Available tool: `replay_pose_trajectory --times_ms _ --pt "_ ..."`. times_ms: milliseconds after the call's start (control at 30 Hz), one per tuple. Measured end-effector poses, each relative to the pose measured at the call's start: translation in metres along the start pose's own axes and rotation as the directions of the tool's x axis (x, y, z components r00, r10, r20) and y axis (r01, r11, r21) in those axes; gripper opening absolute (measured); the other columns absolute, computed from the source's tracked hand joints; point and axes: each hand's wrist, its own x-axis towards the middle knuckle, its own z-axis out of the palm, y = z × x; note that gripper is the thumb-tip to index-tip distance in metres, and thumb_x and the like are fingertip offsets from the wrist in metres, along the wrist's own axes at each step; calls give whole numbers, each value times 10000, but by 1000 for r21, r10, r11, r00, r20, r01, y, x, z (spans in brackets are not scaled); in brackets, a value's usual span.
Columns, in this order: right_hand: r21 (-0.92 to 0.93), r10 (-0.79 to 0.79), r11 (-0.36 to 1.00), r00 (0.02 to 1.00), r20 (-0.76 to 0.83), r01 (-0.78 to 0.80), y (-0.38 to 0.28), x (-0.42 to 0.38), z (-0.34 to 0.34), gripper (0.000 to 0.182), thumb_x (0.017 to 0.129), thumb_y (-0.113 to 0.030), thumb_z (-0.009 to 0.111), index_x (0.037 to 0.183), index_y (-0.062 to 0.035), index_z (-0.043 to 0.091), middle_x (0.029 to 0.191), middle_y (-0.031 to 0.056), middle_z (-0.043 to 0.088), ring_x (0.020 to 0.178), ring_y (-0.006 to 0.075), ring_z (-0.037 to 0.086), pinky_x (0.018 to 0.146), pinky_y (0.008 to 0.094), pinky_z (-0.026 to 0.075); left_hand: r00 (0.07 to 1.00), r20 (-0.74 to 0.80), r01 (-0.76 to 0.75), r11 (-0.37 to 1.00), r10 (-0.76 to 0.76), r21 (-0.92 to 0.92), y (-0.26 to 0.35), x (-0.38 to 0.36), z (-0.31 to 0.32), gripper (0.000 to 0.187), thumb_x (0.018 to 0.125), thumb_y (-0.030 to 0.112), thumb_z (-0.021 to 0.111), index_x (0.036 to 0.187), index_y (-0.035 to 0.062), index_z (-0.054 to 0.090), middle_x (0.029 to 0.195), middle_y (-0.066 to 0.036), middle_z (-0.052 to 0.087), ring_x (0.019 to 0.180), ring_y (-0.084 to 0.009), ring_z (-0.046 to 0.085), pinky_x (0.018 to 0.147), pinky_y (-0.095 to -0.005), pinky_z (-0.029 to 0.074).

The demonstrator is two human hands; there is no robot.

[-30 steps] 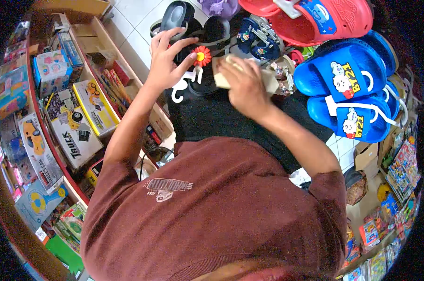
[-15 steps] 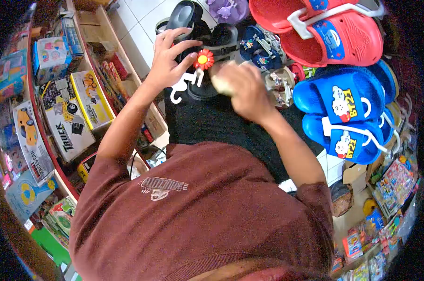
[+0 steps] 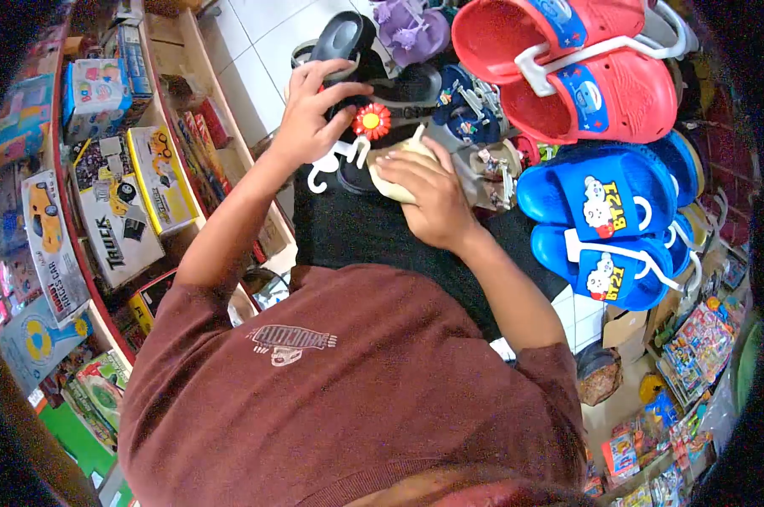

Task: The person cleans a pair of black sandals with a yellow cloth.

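My left hand (image 3: pixel 316 118) is closed around a dark sandal at the upper middle, with its fingers curled over the top edge. A red flower with a yellow centre (image 3: pixel 372 122) sits just beside my thumb. Below it hangs a white plastic hanger (image 3: pixel 323 169) with a hook. My right hand (image 3: pixel 428 186) is pressed over a soft, cream-coloured cloth (image 3: pixel 388 184), fingers together on it, close to the hanger's right side. Much of the dark sandal is hidden by my left hand.
Red clogs (image 3: pixel 606 101) and blue slippers (image 3: pixel 597 203) on white hangers are at the right. A purple pair (image 3: pixel 411 34) and small navy sandals (image 3: pixel 466 106) lie beyond my hands. Shelves of boxed toys (image 3: pixel 116 211) line the left; toy packets (image 3: pixel 698 346) fill the lower right.
My right hand, blurred before, shows sharply now, a little lower and to the left, with more of the cream cloth showing. My left hand keeps its hold; the whole view has shifted slightly.
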Motion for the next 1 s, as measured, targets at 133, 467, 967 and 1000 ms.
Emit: replay_pose_trajectory --times_ms 133,467,967,1000 --pt "331 299 888 947 114 -320 22 10 -10 369 773 53 524 1099 -39 670 1126 152 675 1136 319 611 1103 428 362 996 78 44 993 -53 111 14 4 1 292 860 370 667 1120 252 728 1347 -25 542 1244 -298 424 1059 -506 244" --pt "315 165 930 982 95 -187 37 -10 -3 409 784 48 506 1159 -30 649 1190 127 673 1172 288 608 1089 404 389 973 228 -113 832 -17 543 46 11 -18 433 878 583 580 1166 278 684 1310 -68 530 1181 -264 500 1013 -652 205" --pt "500 307 788 933 186 -359 27 -12 -9 404 831 30 533 1212 -40 644 1173 85 681 1106 189 625 995 328 452 618 784 -136 976 -52 172 50 89 -49 632 634 521 845 940 24 601 862 -190 644 860 -388 641 742 -467 488" --pt "494 314 790 932 183 -363 28 -12 -10 403 836 30 532 1217 -40 642 1184 79 677 1111 179 617 1002 323 445 569 813 -108 968 -126 226 53 92 -51 649 611 530 855 925 25 594 804 -184 639 820 -392 642 705 -473 482"
